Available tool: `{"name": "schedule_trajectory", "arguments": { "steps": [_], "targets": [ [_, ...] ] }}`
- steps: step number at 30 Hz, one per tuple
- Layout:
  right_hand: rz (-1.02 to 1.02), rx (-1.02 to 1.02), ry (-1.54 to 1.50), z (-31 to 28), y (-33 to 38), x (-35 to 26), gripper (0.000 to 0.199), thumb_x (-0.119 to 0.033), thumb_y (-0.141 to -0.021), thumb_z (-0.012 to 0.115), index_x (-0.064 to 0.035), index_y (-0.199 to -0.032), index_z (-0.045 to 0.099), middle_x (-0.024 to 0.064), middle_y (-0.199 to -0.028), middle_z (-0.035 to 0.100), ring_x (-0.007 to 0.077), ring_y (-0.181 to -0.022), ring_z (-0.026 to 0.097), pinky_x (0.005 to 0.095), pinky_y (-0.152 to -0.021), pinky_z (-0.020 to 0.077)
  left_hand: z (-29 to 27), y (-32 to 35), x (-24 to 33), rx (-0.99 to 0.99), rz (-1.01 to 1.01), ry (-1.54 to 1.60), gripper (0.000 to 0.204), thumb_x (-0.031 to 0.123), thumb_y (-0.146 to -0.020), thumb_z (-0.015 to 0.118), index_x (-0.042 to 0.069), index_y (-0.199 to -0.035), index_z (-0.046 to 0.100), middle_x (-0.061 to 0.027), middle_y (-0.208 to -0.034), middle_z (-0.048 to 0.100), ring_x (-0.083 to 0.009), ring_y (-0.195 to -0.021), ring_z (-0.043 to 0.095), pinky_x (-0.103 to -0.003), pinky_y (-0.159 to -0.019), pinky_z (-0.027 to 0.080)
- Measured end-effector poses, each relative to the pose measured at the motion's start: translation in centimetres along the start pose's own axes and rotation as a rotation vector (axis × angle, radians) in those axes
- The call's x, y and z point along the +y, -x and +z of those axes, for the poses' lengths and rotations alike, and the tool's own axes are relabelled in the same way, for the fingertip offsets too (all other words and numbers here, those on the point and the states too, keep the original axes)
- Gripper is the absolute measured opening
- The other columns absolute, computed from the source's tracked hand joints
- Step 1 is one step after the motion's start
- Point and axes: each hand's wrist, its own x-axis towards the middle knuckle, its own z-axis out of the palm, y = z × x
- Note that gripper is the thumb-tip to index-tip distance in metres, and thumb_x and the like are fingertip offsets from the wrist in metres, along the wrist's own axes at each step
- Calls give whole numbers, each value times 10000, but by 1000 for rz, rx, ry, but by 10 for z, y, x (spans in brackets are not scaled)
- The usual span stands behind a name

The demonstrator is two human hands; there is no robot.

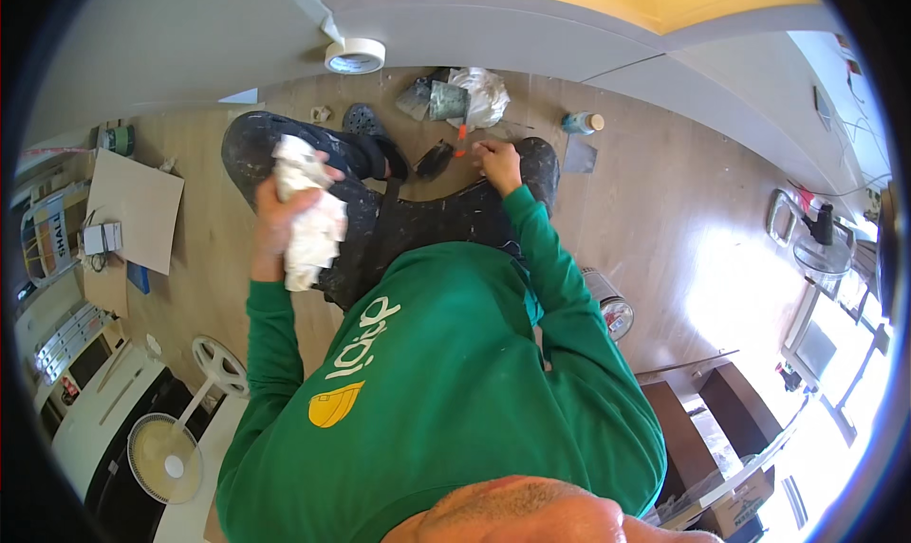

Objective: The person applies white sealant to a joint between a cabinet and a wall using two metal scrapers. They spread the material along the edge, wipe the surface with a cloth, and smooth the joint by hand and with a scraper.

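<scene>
Left hand (277,211) pinching white rag (315,230), frame left
Right hand (501,166) is holding fingers curled, upper centre; cannot tell if pinching.

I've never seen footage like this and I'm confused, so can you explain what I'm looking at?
It's one picture, taken by a head-worn fisheye camera looking down, so straight edges bend near its rim. There's no machine, just two bare hands. The left hand holds crumpled white cloth or paper. The right hand is near something orange; whether it grips anything is unclear. On the wooden floor are a lidded jar, crumpled white plastic and a can.
</scene>
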Motion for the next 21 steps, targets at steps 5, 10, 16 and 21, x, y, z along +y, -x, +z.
{"name": "schedule_trajectory", "arguments": {
  "steps": [5,10,16,21],
  "targets": [
    [4,-143,746,95,-97,50,564,-466,-827,666,-16,-1166,691,183,-1173,693,349,-1074,678,450,-906,543,-33,-7,25,77,54,162,619,144,-781,688,-66,-1329,493,-210,-1131,653,-226,-797,683,-346,-651,596],
    [-80,-347,900,172,-131,101,627,-570,-903,532,-54,-1236,661,206,-1255,646,365,-1166,622,435,-1000,494,-32,1,5,189,142,-68,725,216,-756,722,-68,-1368,456,-234,-1150,629,-252,-889,664,-340,-761,569],
    [-88,-291,556,133,-79,37,290,-359,-820,652,-131,-964,759,153,-1233,659,297,-1142,636,428,-963,504,-25,4,14,124,84,57,709,161,-718,723,-90,-1333,476,-234,-1103,647,-246,-826,670,-346,-729,570],
    [-586,168,-151,5,27,-68,121,-124,-775,694,-21,-729,649,91,-824,681,263,-1010,625,372,-850,491,38,-52,8,-229,5,-151,510,49,-690,744,-34,-1178,621,-114,-1053,674,-150,-826,643,-294,-755,522]
  ]
}}
